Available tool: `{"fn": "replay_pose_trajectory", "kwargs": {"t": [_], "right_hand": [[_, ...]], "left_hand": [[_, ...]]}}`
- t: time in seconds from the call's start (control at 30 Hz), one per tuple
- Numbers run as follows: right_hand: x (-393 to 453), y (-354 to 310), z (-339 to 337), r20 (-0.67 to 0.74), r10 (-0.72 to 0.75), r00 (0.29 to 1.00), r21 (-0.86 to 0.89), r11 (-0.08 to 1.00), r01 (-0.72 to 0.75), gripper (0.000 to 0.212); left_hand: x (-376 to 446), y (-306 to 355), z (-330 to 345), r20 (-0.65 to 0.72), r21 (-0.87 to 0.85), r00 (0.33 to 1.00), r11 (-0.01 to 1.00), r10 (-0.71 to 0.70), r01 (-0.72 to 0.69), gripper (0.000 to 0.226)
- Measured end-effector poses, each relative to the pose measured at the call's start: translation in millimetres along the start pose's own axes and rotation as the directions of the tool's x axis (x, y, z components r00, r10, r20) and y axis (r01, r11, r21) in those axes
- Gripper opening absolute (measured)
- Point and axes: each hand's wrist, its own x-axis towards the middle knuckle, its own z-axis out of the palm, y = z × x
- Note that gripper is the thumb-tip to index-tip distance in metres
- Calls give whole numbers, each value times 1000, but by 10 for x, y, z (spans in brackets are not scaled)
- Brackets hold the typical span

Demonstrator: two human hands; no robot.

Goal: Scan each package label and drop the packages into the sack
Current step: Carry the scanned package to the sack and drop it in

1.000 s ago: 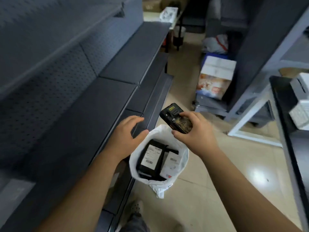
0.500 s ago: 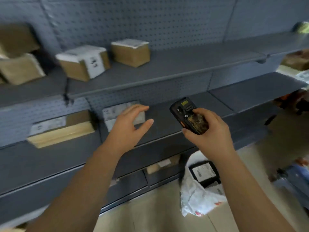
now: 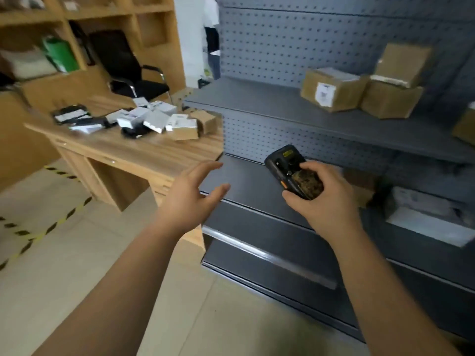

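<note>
Package [image 3: 331, 89] label unreadable; right hand [image 3: 322, 199] holds scanner [image 3: 295, 173].

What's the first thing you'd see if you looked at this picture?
The two hands in the middle: the right hand grips a black handheld scanner, and the left hand reaches out open, holding nothing. Next, brown cardboard boxes on the grey shelf at upper right, and a heap of small packages on the wooden desk at left.

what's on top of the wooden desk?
The wooden desk carries a loose pile of small parcels, white, black and one brown; what lies beneath the pile is hidden.
</note>
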Motion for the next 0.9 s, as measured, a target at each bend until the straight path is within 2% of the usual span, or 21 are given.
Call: {"fn": "replay_pose_trajectory", "kwargs": {"t": [0.13, 0.33, 0.53, 0.7, 0.8, 0.9], "right_hand": [[454, -658, 1165, 154, -139, 978, 56, 990, 132, 57], [986, -1557, 2892, 348, -313, 884, 238, 941, 239, 59], [1603, -2603, 4294, 359, -506, 785, 388, 845, 367, 59], [2022, -3358, 5259, 383, -595, 706, 450, 788, 420, 59], [2249, -3656, 5819, 380, -613, 692, 457, 775, 436, 60], [2527, -3830, 6414, 391, -589, 707, 429, 797, 425, 59]], "left_hand": [[-179, -856, -897, -134, 87, 978, 982, -158, 170, 45], [-251, -1919, -1949, -320, 156, 875, 891, -363, 427, 45], [36, -2700, -3025, -482, 235, 773, 789, -413, 567, 46], [165, -3341, -3698, -575, 209, 686, 731, -446, 650, 46], [318, -3864, -4022, -586, 200, 665, 713, -463, 672, 48], [624, -4528, -4308, -575, 167, 668, 731, -473, 661, 47]]}}
